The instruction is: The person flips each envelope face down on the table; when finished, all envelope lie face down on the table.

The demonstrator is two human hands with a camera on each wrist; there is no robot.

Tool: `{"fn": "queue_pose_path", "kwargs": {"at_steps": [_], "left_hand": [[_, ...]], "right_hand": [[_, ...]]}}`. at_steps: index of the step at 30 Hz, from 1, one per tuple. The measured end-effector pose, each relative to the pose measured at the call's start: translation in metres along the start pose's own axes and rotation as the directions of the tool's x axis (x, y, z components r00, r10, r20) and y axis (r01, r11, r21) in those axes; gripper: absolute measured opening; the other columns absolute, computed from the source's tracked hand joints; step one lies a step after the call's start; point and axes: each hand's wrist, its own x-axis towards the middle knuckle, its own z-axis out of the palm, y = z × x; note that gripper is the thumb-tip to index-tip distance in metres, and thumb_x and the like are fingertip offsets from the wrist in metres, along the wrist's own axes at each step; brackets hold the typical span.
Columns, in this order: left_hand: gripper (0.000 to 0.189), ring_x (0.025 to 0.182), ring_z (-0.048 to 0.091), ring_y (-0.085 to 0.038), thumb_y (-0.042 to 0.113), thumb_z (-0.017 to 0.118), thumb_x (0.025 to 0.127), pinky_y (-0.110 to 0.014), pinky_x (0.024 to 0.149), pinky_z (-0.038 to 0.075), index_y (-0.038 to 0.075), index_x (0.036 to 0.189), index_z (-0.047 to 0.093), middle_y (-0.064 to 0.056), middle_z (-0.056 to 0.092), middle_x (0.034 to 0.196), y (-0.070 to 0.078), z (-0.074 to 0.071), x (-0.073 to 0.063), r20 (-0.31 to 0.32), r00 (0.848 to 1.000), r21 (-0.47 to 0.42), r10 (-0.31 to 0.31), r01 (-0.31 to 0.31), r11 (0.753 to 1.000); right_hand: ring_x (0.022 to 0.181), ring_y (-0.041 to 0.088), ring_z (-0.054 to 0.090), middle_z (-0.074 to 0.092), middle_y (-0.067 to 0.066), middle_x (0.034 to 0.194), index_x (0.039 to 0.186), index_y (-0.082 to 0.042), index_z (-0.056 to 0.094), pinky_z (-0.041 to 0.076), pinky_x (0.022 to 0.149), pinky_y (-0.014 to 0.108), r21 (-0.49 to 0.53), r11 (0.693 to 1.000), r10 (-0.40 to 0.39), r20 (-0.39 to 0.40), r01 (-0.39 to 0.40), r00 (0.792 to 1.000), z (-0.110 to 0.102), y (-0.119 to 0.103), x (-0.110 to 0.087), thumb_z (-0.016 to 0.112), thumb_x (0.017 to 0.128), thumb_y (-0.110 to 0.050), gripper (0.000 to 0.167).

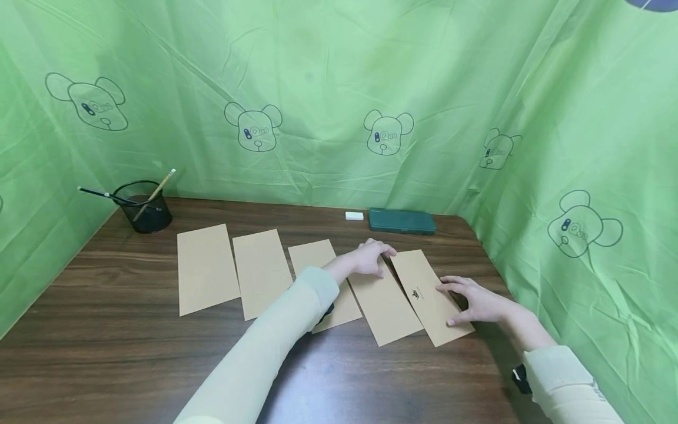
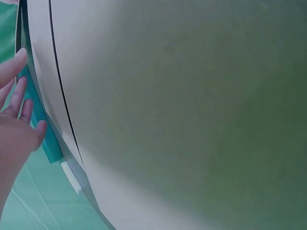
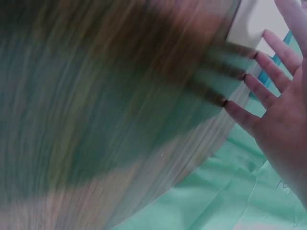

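Several flat tan kraft-paper rectangles lie in a row on the wooden table. The rightmost kraft-paper rectangle (image 1: 442, 303) bears a small dark print. My left hand (image 1: 368, 258) reaches over the top of the neighbouring plain rectangle (image 1: 386, 306), its fingertips right at the rightmost one's upper left corner. In the left wrist view, the left hand (image 2: 17, 127) shows fairly straight fingers. My right hand (image 1: 479, 303) is at the rightmost rectangle's right edge, thumb near its lower part. The right wrist view shows the right hand (image 3: 283, 108) with fingers spread, fingertips low over the tabletop.
A green case (image 1: 402, 221) and a white eraser (image 1: 354, 216) lie at the table's back edge. At the back left stands a black mesh cup (image 1: 150, 218) with pencils. Three more rectangles, such as the leftmost sheet (image 1: 206, 271), lie leftward. A green curtain (image 1: 318, 88) surrounds the table (image 1: 132, 365).
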Motion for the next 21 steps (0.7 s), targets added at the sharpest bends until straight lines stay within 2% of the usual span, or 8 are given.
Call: {"fn": "queue_pose_path", "kwargs": {"at_steps": [6, 12, 17, 21], "left_hand": [[0.055, 0.117, 0.039, -0.017, 0.015, 0.077, 0.078, -0.038, 0.102, 0.026, 0.017, 0.129, 0.056, 0.001, 0.060, 0.116, 0.000, -0.002, -0.001, -0.068, 0.997, -0.002, 0.039, -0.039, 0.999], [0.035, 0.114, 0.044, -0.016, 0.024, 0.072, 0.084, -0.043, 0.106, 0.025, 0.017, 0.117, 0.063, 0.005, 0.065, 0.100, 0.005, -0.005, -0.001, -0.148, 0.988, -0.013, 0.046, -0.049, 0.999], [0.022, 0.107, 0.047, -0.012, 0.030, 0.070, 0.085, -0.038, 0.105, 0.029, 0.018, 0.103, 0.069, 0.012, 0.063, 0.084, 0.006, -0.005, 0.003, -0.228, 0.973, -0.029, 0.031, -0.039, 0.999], [0.019, 0.100, 0.051, -0.009, 0.032, 0.071, 0.084, -0.032, 0.102, 0.034, 0.019, 0.097, 0.069, 0.013, 0.064, 0.082, 0.007, -0.004, 0.005, -0.272, 0.961, -0.045, 0.048, -0.063, 0.997]], "right_hand": [[0.127, 0.045, 0.039, 0.042, 0.023, 0.140, 0.135, -0.006, 0.049, 0.036, 0.096, 0.061, 0.048, 0.997, 0.068, 0.001, -0.068, 0.998, -0.002, -0.015, 0.008, 0.071, 0.079, -0.048, 0.074], [0.131, 0.039, 0.038, 0.041, 0.020, 0.143, 0.141, -0.007, 0.041, 0.034, 0.102, 0.057, 0.105, 0.993, 0.060, -0.005, -0.059, 0.998, -0.004, -0.031, 0.017, 0.068, 0.082, -0.048, 0.077], [0.132, 0.037, 0.037, 0.038, 0.017, 0.145, 0.145, -0.008, 0.034, 0.034, 0.103, 0.056, 0.148, 0.987, 0.064, 0.004, -0.064, 0.998, -0.009, -0.043, 0.025, 0.067, 0.083, -0.047, 0.080], [0.129, 0.036, 0.041, 0.039, 0.015, 0.144, 0.146, -0.008, 0.032, 0.036, 0.102, 0.054, 0.167, 0.985, 0.054, 0.009, -0.054, 0.999, -0.014, -0.051, 0.031, 0.068, 0.084, -0.044, 0.080]]}}
